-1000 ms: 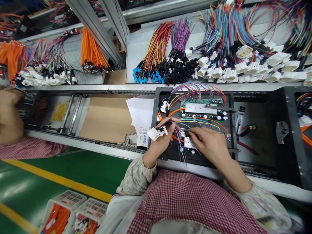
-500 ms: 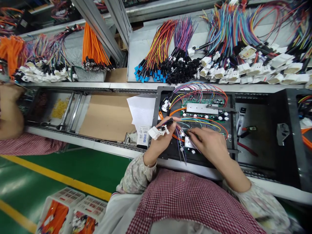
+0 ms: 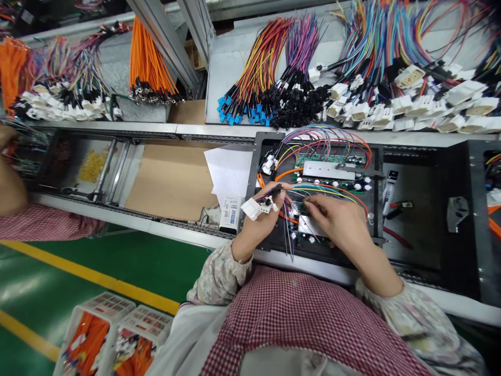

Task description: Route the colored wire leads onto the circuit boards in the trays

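My left hand [image 3: 263, 219] is closed around a wire harness whose white connectors [image 3: 256, 208] lie over the palm. Thin loose wires [image 3: 288, 235] of that harness hang below the fingers. To its right, my right hand [image 3: 336, 216] pinches a thin wire between thumb and fingertips. Both hands are above a black metal case [image 3: 270, 146]. Inside it sit a green circuit board with a silver heat sink [image 3: 326, 169] and a second board with a silver plate [image 3: 309, 225], partly covered by my hands. Coloured wires [image 3: 332, 136] arch across the case's far side, ending at white connectors [image 3: 269, 164] on the left.
Bundles of wires with blue plugs [image 3: 242, 112], black plugs and white connectors [image 3: 410, 107] lie on the shelf beyond. Left of the case are white paper [image 3: 230, 169], a small box [image 3: 230, 214] and cardboard [image 3: 168, 180]. A co-worker's arm [image 3: 11, 183] shows at far left.
My right hand has shifted slightly along the thin wire and its fingers have moved a little. The left hand keeps its hold on the harness. The whole view has tilted slightly.
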